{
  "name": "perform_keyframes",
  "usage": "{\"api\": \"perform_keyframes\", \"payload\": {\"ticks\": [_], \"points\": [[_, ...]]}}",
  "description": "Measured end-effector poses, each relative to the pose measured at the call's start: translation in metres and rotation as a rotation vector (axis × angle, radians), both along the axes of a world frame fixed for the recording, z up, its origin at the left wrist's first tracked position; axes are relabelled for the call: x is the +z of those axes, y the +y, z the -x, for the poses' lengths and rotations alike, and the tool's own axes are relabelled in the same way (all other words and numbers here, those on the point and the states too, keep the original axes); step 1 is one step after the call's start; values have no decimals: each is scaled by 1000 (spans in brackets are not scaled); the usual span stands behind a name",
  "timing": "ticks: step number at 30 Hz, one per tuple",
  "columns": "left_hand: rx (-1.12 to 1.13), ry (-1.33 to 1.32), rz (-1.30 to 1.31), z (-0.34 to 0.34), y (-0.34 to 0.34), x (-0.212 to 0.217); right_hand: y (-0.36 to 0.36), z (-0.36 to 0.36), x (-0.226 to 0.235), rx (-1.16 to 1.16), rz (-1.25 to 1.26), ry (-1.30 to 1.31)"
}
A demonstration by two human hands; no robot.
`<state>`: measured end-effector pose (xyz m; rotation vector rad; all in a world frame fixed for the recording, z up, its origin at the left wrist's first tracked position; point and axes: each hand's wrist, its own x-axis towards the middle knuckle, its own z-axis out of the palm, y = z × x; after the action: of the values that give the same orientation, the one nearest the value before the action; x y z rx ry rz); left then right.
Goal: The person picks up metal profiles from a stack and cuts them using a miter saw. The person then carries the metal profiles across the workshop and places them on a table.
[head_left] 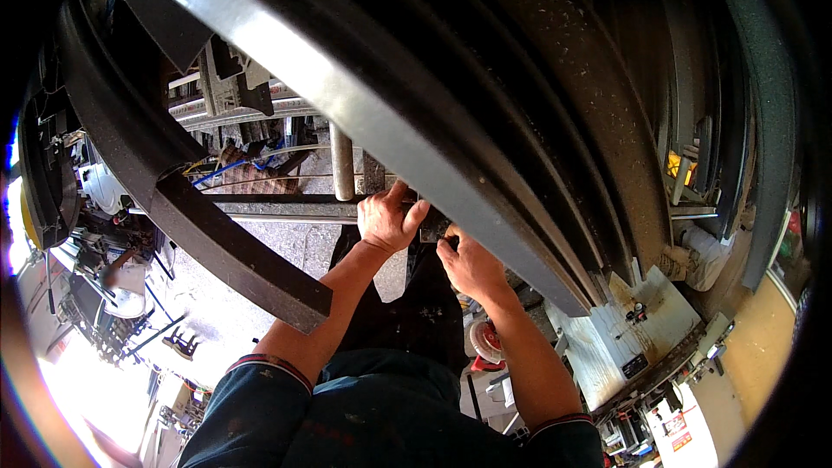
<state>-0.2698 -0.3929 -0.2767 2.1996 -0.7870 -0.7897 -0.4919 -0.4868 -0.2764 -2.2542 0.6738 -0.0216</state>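
Observation:
My left hand [387,219] is wrapped over the end of a horizontal steel bar [277,207] where it meets a long grey metal beam [364,113] that runs diagonally across the view. My right hand [468,264] presses against the underside of that beam just to the right, its fingers curled near a small dark part [433,227] between the two hands. Whether the right hand grips that part is unclear. A vertical metal tube [342,160] rises behind the bar.
A thick dark steel frame member [234,251] crosses at the left. A white board [620,338] with small tools lies at the lower right. A red and white object [485,342] sits below my right forearm. Workshop clutter fills the left floor.

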Motion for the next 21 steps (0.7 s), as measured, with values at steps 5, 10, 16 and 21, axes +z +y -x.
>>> {"api": "perform_keyframes", "payload": {"ticks": [5,10,16,21], "points": [[4,2,-13,1,2,-3,2,-16,9,-313,-450,21],[-4,14,-28,0,0,0,11,-48,23,-763,-852,156],[-17,14,-26,-1,0,-2,22,-66,44,-1380,-1516,-98],[-3,15,-18,0,0,0,12,-46,46,-1087,-1336,54]]}}
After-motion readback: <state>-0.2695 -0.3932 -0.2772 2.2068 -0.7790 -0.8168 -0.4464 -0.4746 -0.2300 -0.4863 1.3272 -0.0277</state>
